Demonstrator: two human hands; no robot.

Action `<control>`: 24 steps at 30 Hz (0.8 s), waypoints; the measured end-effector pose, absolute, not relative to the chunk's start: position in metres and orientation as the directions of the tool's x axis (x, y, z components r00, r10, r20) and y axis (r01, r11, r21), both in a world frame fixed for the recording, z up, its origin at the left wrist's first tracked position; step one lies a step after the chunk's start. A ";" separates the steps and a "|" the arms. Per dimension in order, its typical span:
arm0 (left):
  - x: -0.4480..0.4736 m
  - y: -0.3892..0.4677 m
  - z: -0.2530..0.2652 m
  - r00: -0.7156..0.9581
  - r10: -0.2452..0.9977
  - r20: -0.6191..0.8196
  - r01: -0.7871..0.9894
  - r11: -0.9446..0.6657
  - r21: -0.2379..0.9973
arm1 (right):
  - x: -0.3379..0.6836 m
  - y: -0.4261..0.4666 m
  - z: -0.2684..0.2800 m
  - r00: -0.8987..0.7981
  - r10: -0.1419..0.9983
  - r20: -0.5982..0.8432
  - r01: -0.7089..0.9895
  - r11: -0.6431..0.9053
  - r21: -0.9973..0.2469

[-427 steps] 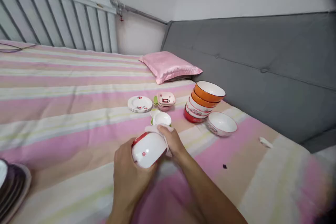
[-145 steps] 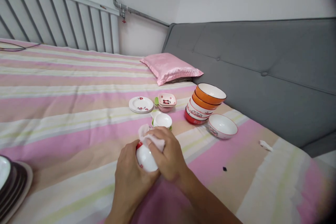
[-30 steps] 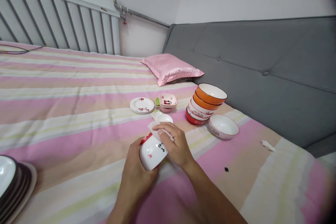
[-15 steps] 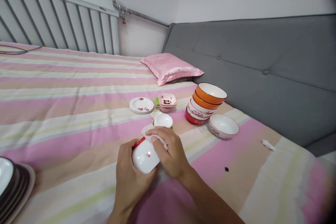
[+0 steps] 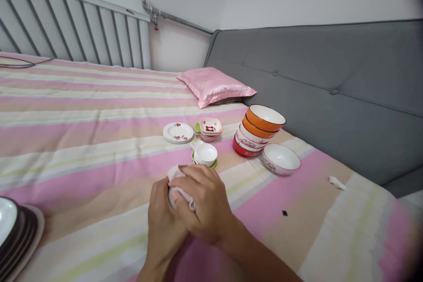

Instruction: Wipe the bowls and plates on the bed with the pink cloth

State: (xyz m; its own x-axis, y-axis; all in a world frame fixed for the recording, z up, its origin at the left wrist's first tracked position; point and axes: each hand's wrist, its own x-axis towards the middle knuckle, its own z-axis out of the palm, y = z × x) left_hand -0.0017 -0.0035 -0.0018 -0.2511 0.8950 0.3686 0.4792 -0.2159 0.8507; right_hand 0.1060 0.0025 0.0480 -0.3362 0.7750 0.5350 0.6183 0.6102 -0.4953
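Observation:
My right hand (image 5: pixel 206 205) presses a thin, crumpled white tissue (image 5: pixel 176 177) down with bent fingers. Under it, my left hand (image 5: pixel 165 227) is closed around a small white bowl with a red edge, now almost wholly covered by the tissue and my fingers. Just beyond my hands stand small white bowls (image 5: pixel 206 153) stacked on a green-edged dish. Behind these are square pink dishes (image 5: pixel 211 127) in a pile, and to their left white oval plates (image 5: pixel 178 132) with red flowers.
Right of centre a leaning stack of orange, white and red bowls (image 5: pixel 261 130) stands beside a single white bowl (image 5: pixel 282 158). Dark-rimmed plates (image 5: pixel 24 238) are piled at lower left. A pink pillow (image 5: pixel 216 86) lies by the grey headboard (image 5: pixel 313 66). A crumpled tissue scrap (image 5: pixel 337 183) rests at right.
My right hand has moved left with the tissue, over the bowl's white surface, which showed before and is now covered. My left hand keeps its hold.

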 end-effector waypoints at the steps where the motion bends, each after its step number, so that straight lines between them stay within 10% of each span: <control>1: -0.002 -0.003 -0.002 -0.242 0.888 0.391 0.521 -0.222 0.825 | 0.109 0.006 0.048 -0.316 0.791 0.523 0.609 0.592 -0.528; 10: 0.002 -0.002 -0.003 -0.234 0.872 0.430 0.593 -0.222 0.774 | 0.131 0.051 0.019 -0.069 0.976 0.206 0.127 0.214 -0.969; 16: 0.002 -0.003 -0.003 -0.268 0.880 0.392 0.564 -0.186 0.805 | 0.137 0.070 -0.004 -0.060 0.996 -0.069 -0.060 -0.072 -0.996; 20: -0.002 -0.002 -0.004 -0.266 0.883 0.387 0.556 -0.188 0.810 | 0.135 0.060 0.004 -0.042 0.999 -0.003 0.017 -0.002 -1.000; 24: -0.007 -0.001 -0.004 -0.273 0.890 0.364 0.557 -0.162 0.814 | 0.127 0.035 0.030 -0.137 0.923 0.360 0.231 0.383 -0.894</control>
State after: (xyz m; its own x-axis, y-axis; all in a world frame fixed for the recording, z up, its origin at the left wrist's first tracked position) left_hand -0.0075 -0.0012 -0.0044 -0.2734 0.8902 0.3645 0.5571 -0.1623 0.8144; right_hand 0.1273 0.0349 0.0304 -0.1371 0.9227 0.3602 0.2310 0.3834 -0.8942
